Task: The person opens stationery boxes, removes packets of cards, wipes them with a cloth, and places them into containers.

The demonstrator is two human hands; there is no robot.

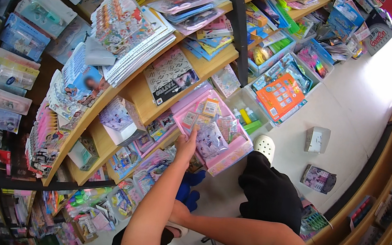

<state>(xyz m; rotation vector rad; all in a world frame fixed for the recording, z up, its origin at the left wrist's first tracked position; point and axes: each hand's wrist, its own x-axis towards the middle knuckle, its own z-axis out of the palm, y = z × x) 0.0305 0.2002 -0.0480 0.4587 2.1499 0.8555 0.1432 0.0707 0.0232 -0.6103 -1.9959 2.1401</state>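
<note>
My left hand [187, 145] reaches to the near left edge of a pink box [218, 165], its fingers at the rim beside small packets. Inside the box lie a purple printed packet [210, 139], an orange-and-white packet [210, 107] and several small clear bags. My right hand [179, 213] is lower down, partly hidden behind my left forearm; what its fingers do cannot be made out. Just above it is a dark blue object [190, 191], partly covered by the forearm. A black booklet with lettering [171, 75] lies on the shelf above the box.
Wooden shelves [129, 76] crowded with stationery rise on the left. Clear plastic bins [271, 125] stand on the floor beyond the box. Two small cartons [317, 139] lie on the floor at right, near another shelf unit [367, 190]. A white clog [264, 148] is beside the box.
</note>
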